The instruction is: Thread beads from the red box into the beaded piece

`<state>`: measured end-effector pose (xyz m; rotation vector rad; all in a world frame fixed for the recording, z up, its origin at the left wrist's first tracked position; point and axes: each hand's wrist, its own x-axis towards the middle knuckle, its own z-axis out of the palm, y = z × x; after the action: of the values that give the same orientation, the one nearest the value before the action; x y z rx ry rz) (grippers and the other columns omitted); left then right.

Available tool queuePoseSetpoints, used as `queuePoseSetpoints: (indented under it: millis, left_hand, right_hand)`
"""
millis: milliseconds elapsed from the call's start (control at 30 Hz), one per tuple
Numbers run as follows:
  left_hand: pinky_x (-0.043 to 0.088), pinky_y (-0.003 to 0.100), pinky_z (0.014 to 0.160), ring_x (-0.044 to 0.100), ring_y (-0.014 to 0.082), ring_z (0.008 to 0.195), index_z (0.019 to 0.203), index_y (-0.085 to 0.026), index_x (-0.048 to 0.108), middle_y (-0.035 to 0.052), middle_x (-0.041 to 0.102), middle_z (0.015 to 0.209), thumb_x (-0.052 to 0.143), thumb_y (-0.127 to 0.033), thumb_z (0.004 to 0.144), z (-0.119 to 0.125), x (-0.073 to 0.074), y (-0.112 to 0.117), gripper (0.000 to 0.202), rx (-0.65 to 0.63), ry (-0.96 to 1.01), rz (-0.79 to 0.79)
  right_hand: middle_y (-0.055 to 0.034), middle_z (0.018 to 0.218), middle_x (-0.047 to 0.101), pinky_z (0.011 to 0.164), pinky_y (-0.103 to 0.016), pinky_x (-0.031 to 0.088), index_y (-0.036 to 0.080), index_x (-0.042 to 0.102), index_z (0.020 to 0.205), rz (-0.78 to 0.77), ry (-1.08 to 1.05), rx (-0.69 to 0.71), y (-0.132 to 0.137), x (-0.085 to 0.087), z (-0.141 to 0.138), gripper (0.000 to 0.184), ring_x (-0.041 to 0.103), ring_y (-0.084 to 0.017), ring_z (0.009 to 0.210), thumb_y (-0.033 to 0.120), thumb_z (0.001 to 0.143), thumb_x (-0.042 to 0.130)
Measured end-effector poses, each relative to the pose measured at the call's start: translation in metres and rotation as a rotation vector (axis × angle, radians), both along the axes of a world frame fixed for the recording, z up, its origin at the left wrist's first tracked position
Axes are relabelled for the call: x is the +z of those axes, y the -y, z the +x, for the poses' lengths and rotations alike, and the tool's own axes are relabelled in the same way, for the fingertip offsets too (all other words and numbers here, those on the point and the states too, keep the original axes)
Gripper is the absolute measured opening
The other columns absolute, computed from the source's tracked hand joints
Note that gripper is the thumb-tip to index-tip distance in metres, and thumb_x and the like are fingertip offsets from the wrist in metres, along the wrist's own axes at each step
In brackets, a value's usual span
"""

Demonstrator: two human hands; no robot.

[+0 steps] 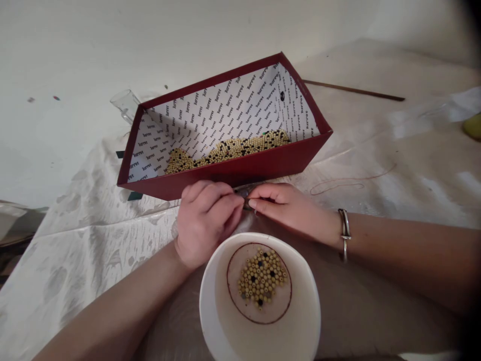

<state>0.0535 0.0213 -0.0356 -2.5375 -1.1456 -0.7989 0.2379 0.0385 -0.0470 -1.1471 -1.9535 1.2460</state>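
My left hand point(206, 215) and my right hand point(278, 200) meet fingertip to fingertip in front of the red box point(225, 173). Both are closed in a pinch, and the small thing between the fingers is too hidden to name. A shiny, dark, see-through item point(243, 190) shows just behind the fingertips. Yellow beads mixed with black ones point(240, 150) lie along the bottom of the box, whose lining is printed. Just below my hands stands a white paper tub point(210, 301) with more yellow and black beads point(261, 278) on its bottom.
A clear glass vessel point(126, 103) is behind the box's left corner. From its right side a thin brown stick point(356, 90) extends. Loose thin thread point(338, 188) curls on the light cloth point(394, 145) at right. A yellow-green object point(472, 126) sits at the right edge.
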Motion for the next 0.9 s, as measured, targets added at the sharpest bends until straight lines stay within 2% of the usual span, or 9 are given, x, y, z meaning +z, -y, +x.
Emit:
queuePoseSetpoints:
  millis: [100,267,400,633,900]
  left_hand:
    - [0.043,0.033,0.072,0.053,0.0161,0.079,0.080,-0.023,0.061,0.0015,0.061,0.085,0.062,-0.020,0.070,-0.0017,-0.0006,-0.0018,0.010,0.020,0.015,0.017]
    - [0.042,0.034,0.075,0.053,0.0163,0.082,0.082,-0.023,0.061,0.0015,0.061,0.086,0.061,-0.020,0.070,-0.0015,-0.0014,-0.0023,0.012,-0.020,-0.001,0.004]
    - [0.043,0.032,0.073,0.053,0.0157,0.079,0.079,-0.021,0.061,0.0025,0.061,0.083,0.060,-0.020,0.071,-0.0012,-0.0011,-0.0044,0.008,0.005,0.027,-0.007]
    - [0.045,0.032,0.074,0.054,0.0156,0.081,0.083,-0.021,0.061,0.0027,0.061,0.086,0.060,-0.019,0.071,-0.0011,0.0001,-0.0040,0.012,-0.043,0.061,-0.056]
    - [0.045,0.031,0.074,0.054,0.0150,0.080,0.085,-0.020,0.061,0.0024,0.062,0.084,0.060,-0.019,0.071,-0.0016,-0.0014,-0.0060,0.014,-0.036,0.080,-0.060]
  right_hand:
    - [0.0003,0.080,0.064,0.065,-0.023,0.040,0.018,0.062,0.083,0.001,0.006,0.001,0.0000,0.0004,-0.0002,0.020,0.055,-0.012,0.073,0.029,0.082,0.045]
    - [0.0008,0.076,0.063,0.063,-0.022,0.039,0.017,0.061,0.080,-0.001,0.002,-0.004,0.0002,0.0012,0.0000,0.019,0.054,-0.011,0.069,0.027,0.082,0.044]
    - [0.0001,0.080,0.064,0.064,-0.023,0.040,0.018,0.062,0.083,-0.010,0.012,-0.009,0.0005,0.0016,0.0008,0.020,0.055,-0.012,0.072,0.028,0.081,0.045]
    - [-0.0002,0.083,0.065,0.068,-0.024,0.040,0.019,0.063,0.084,0.005,0.024,0.000,0.0002,-0.0003,0.0007,0.021,0.056,-0.013,0.075,0.030,0.082,0.045]
    - [0.0000,0.083,0.065,0.068,-0.024,0.040,0.018,0.063,0.084,0.008,0.004,-0.001,-0.0004,-0.0005,0.0001,0.020,0.056,-0.012,0.075,0.029,0.082,0.045]
